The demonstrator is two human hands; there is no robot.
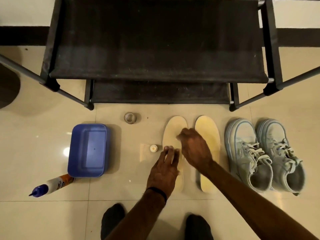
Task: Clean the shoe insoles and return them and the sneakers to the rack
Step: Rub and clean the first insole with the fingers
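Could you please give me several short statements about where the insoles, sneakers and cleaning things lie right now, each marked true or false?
1. Both pale yellow foam insoles lie on the floor. True.
2. The pale blue lace-up sneakers stand on the black fabric rack. False: they are on the floor.
3. The blue rectangular plastic tub lies right of the insoles. False: left.
4. The left hand rests on the left insole. True.
5. The white squeeze bottle with blue cap stands upright. False: it lies down.

Glossy cream floor tiles [43, 132] with thin grout lines spread beneath the hands, catching a bright glare spot to their left. Beyond the hands, a dark band [22, 34] runs along the pale wall's [26, 11] foot.
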